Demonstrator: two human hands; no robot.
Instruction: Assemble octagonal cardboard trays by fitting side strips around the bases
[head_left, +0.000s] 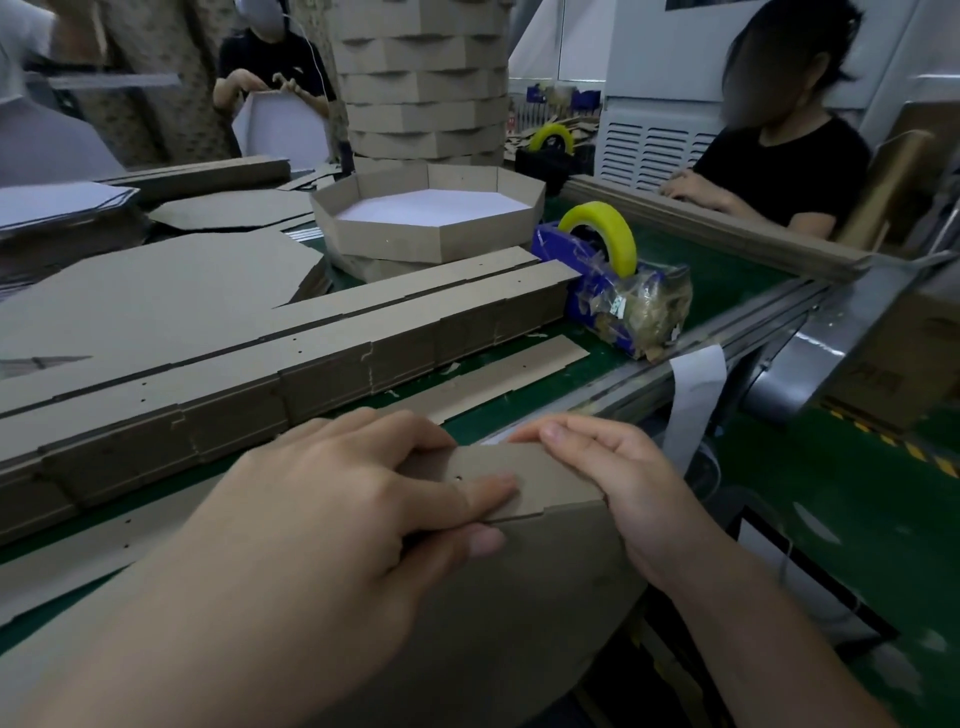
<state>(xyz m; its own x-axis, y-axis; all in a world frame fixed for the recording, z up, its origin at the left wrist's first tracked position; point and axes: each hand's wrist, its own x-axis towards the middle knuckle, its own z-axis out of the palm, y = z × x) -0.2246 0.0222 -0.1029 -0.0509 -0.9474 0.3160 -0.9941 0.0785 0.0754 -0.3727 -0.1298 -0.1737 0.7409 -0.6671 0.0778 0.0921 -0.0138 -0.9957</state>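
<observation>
A brown cardboard tray (545, 561) leans against the table's near edge, its underside toward me. My left hand (343, 499) grips its folded side strip (550, 480), fingers on top and thumb underneath. My right hand (613, 467) grips the strip's right corner, fingers curled over the upper edge. A finished octagonal tray (431, 234) with a white inside stands on another at the middle back. Long stacks of flat side strips (291, 353) run across the table. Flat octagonal bases (156, 291) lie at the left.
A blue tape dispenser (608, 280) with a yellow roll stands right of the strips, and a second one (553, 150) sits further back. A tall column of finished trays (421, 78) rises behind. Two other people work across the green belt (727, 270). A loose strip (498, 374) lies near me.
</observation>
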